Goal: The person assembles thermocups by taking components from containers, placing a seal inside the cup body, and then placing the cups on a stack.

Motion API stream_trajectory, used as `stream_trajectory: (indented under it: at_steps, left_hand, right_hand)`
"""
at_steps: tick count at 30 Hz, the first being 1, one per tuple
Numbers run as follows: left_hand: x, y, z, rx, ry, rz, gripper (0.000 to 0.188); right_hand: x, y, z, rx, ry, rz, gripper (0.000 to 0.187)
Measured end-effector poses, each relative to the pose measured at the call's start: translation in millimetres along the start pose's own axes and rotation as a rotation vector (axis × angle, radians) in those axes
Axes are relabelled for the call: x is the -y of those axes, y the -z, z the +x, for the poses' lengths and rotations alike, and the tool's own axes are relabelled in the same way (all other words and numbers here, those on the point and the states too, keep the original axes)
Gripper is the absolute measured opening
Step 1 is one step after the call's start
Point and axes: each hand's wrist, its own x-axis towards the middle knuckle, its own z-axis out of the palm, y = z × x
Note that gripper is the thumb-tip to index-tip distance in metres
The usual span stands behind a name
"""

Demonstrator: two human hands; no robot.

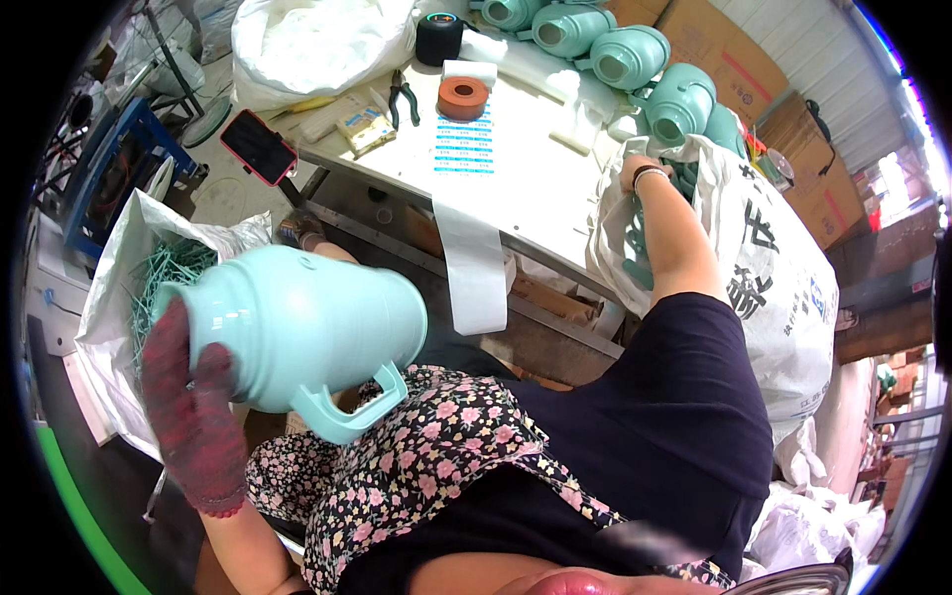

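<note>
My left hand, in a dark red knitted glove, grips a pale teal thermos jug body by its neck end. The jug lies sideways over my lap, its handle toward me. At the right, my right hand reaches into the mouth of a white woven sack. Teal plastic pieces show inside that sack. My right fingers are hidden by the sack and its contents, so their hold is unseen. A bracelet circles the right wrist.
Several teal jug bodies line the table's far right. On the table are orange tape, pliers, a label sheet hanging over the edge, and a black speaker. A phone and a sack of teal strips are left.
</note>
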Motion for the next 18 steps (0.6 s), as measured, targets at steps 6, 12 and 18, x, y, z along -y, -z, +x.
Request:
stream_trajectory:
  at_steps: [6, 12, 18]
  left_hand:
    - [3, 5, -1, 0.06, 0.042, -0.003, 0.044]
    - [0, -13, 9, 0.077, -0.253, 0.358, 0.038]
    - [-16, -12, 3, 0.076, -0.445, 0.434, 0.039]
  right_hand:
    - [-7, 14, -13, -0.353, 0.244, -0.085, 0.026]
    - [-15, 70, -38, -1.196, 0.398, 0.624, 0.041]
    - [155, 116, -148, -0.632, 0.791, 1.553, 0.017]
